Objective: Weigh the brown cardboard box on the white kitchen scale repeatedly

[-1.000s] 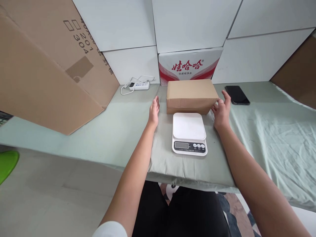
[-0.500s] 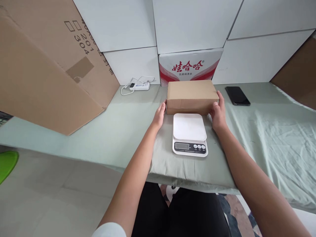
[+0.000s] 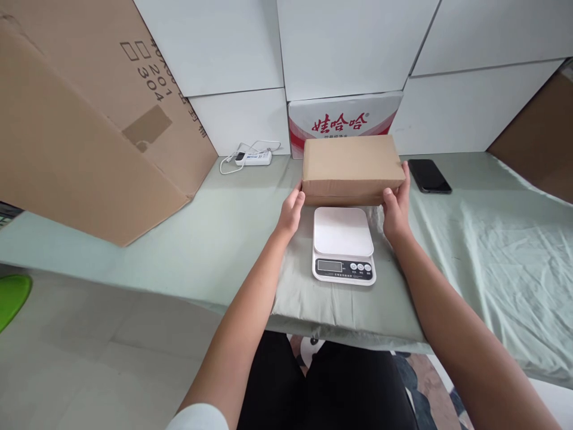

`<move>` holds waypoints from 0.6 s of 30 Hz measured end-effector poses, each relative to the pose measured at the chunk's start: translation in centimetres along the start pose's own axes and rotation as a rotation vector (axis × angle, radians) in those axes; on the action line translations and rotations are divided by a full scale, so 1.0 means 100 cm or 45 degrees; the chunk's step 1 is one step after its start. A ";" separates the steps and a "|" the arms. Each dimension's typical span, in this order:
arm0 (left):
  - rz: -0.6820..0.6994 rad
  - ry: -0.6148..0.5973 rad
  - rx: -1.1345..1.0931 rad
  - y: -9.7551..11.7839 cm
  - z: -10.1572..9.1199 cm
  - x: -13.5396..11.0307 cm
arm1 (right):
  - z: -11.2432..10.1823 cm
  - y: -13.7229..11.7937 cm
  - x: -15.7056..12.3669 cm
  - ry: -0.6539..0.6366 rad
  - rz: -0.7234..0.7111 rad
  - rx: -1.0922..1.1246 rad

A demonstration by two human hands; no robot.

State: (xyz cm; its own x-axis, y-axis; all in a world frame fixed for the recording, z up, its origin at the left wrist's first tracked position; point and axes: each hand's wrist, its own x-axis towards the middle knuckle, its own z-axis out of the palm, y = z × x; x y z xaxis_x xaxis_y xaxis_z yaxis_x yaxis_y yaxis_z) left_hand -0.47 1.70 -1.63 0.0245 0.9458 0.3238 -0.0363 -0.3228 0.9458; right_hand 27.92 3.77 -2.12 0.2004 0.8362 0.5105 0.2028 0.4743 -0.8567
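Closest, a white scale (image 3: 343,243) is sitting on the green cloth (image 3: 470,251). Just behind it, the left hand (image 3: 292,212) and the right hand (image 3: 396,209) are squeezing the two short ends of a brown box (image 3: 351,164), fingers curling around its corners. The box is lying level between them; I cannot tell if it is touching the cloth. It is looking stiff and smooth, maybe light, so it could slip. Holding low on both ends seems best. Farther back, a black phone (image 3: 428,175) is lying on the right, and a red and white carton (image 3: 344,119) is standing by the wall.
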 end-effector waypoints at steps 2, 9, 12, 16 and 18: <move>0.071 -0.010 0.002 0.010 0.001 -0.009 | -0.003 -0.018 -0.007 0.007 -0.040 -0.020; 0.150 -0.008 -0.006 0.034 -0.005 -0.079 | -0.028 -0.054 -0.070 -0.007 -0.062 -0.077; 0.123 -0.044 -0.029 0.035 -0.006 -0.107 | -0.041 -0.049 -0.097 0.005 -0.067 -0.063; 0.098 -0.089 -0.058 0.033 -0.005 -0.123 | -0.051 -0.039 -0.110 0.043 -0.058 -0.069; 0.081 -0.077 -0.058 0.032 -0.004 -0.125 | -0.052 -0.037 -0.110 0.047 -0.039 -0.090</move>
State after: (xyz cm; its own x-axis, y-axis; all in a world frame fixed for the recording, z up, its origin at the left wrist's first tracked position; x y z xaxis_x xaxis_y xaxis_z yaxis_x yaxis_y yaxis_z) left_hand -1.31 -11.08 -2.70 0.0812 0.9190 0.3858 -0.0848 -0.3793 0.9214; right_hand 29.95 -8.60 -4.19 0.2281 0.8102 0.5400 0.2763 0.4780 -0.8338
